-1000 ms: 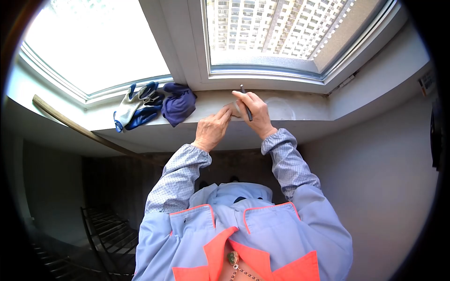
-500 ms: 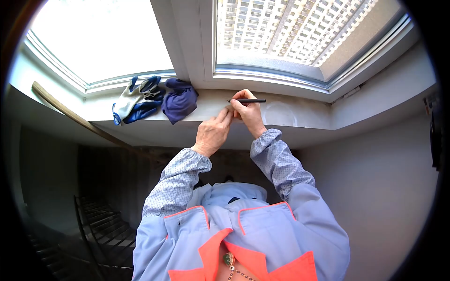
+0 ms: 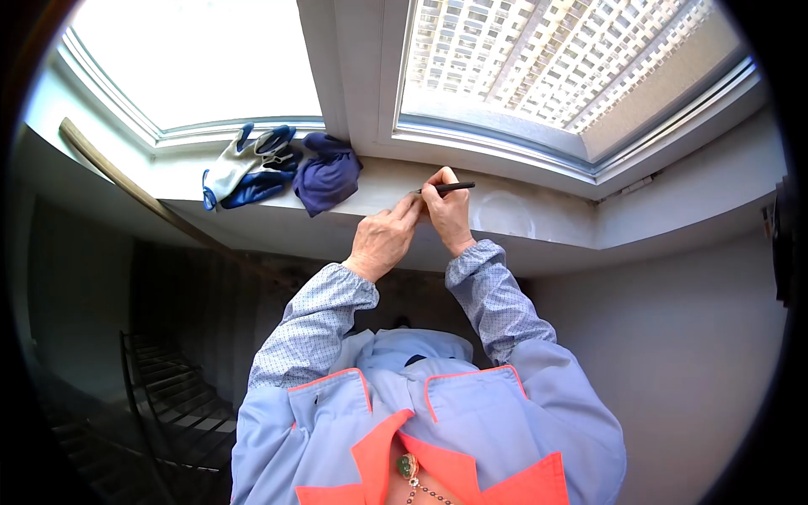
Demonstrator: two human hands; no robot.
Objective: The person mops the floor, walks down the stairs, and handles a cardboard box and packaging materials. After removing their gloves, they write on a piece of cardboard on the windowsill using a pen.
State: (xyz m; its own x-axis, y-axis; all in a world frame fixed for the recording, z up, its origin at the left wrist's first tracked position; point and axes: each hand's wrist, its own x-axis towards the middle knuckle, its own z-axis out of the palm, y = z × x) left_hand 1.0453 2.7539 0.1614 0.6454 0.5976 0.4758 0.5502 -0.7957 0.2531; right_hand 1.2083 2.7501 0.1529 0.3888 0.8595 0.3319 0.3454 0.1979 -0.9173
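Note:
My right hand (image 3: 449, 220) grips a slim black pen (image 3: 457, 186) between thumb and fingers, its tip pointing left by my left fingertips. My left hand (image 3: 380, 241) rests at the front edge of the pale windowsill (image 3: 568, 220), its fingers close together and meeting my right hand. Whatever lies beneath those fingers is hidden. On the sill to the left are a crumpled purple cloth (image 3: 326, 175) and a pair of white and blue work gloves (image 3: 250, 172), both apart from my hands.
Window frames (image 3: 497, 141) rise behind the sill. A long curved wooden stick (image 3: 126, 179) leans against the sill at the left. Dark metal stairs or a rack (image 3: 181, 387) stand in the lower left. A plain wall (image 3: 648, 337) is on the right.
The pen's tip has come lower and closer to my left fingers. My hands stay together at the sill edge, and the view has shifted slightly.

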